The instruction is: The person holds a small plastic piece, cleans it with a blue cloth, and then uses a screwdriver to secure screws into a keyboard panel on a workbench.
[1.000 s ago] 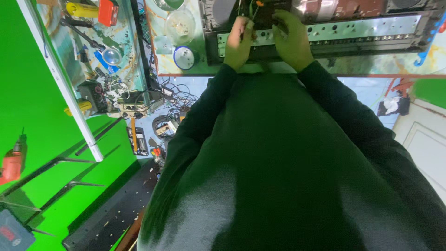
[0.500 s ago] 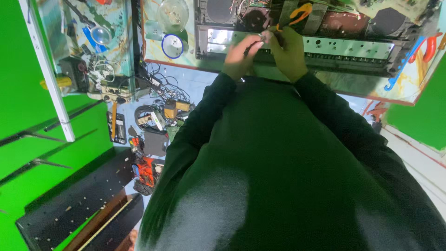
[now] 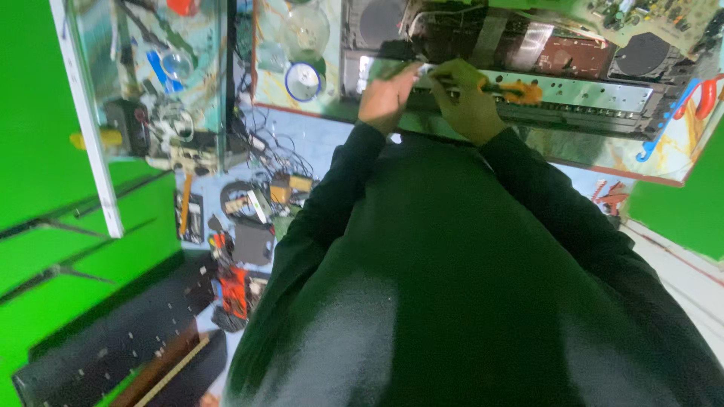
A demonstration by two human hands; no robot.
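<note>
Now our right hand point(image 3: 469, 102) grips an orange-handled screwdriver point(image 3: 507, 90) laid against the chassis point(image 3: 588, 94) on the worktop point(image 3: 275, 68), while our left hand point(image 3: 386, 98) rests curled on its front edge.

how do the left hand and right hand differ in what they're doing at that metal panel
The right hand grips an orange-handled tool laid along the silver metal panel; the left hand holds no tool that shows. The left hand sits at the panel's left end with its fingers curled on the front edge, while the right hand sits further toward the middle. Both rest on the same panel, close together, with dark sleeves reaching up to them.
</note>
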